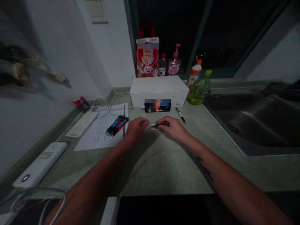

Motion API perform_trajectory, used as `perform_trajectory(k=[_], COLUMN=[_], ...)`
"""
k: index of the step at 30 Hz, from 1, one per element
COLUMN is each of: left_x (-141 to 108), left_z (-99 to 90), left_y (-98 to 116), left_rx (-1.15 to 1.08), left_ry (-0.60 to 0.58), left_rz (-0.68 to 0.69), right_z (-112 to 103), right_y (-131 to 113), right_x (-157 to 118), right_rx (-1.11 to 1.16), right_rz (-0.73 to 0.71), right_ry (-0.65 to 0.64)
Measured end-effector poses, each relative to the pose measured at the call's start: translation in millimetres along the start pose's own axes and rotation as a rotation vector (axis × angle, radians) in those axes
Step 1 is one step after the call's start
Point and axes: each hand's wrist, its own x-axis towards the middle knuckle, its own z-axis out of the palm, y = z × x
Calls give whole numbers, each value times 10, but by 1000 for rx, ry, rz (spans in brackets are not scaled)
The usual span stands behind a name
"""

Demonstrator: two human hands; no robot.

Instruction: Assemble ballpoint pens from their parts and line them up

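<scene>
My left hand (138,126) is closed, its thumb and fingers pinching one end of a small, thin pen-like piece (153,124) above the green counter. From the right, my right hand (172,126) is closed on a dark slender part (161,124) that lines up with the piece. Whether the two parts are joined is too small to tell. Just behind the hands, a phone (157,106) with a lit screen leans on a white box. A black and white pen (180,115) lies behind my right hand. Several blue and red pens (117,125) rest on a printed sheet (89,139), left of my left hand.
The white box (159,84) stands at the back, with a red bag (147,59) and bottles (198,90) around it. A metal sink (255,122) is at the right. White flat boxes (82,125), a power strip-like white case (43,164) and cables (109,104) lie left.
</scene>
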Motion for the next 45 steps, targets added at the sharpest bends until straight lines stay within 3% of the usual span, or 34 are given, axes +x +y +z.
perform_trajectory(k=[6,10,14,22,27,31,39,45], left_x=[56,39,28,28,-13,-26,-12,-6], left_z=[-38,-29,-30,53,78,91,169,192], left_y=[-137,-141,-117,-17,40,44,-4,-24], left_rx=[271,332,278,-285,-466,-539,-561,-596], left_ry=[-80,-130,-107,-111,-112,-111,-59,-58], left_rz=[50,52,46,31,-16,-43,36,63], right_z=[91,68,52,8,20,33,35,13], right_y=[-66,-106,-110,-171,-147,-124,-129,-125], right_x=[-77,-98,-106,-110,-105,-103,-104,-89], right_rx=[-96,-242,-322,-297,-215,-154,49,-27], right_rz=[-51,-69,-96,-75,-128,-145,-77,-52], right_ry=[-221,-245,-281,-68,10,45,5,-15])
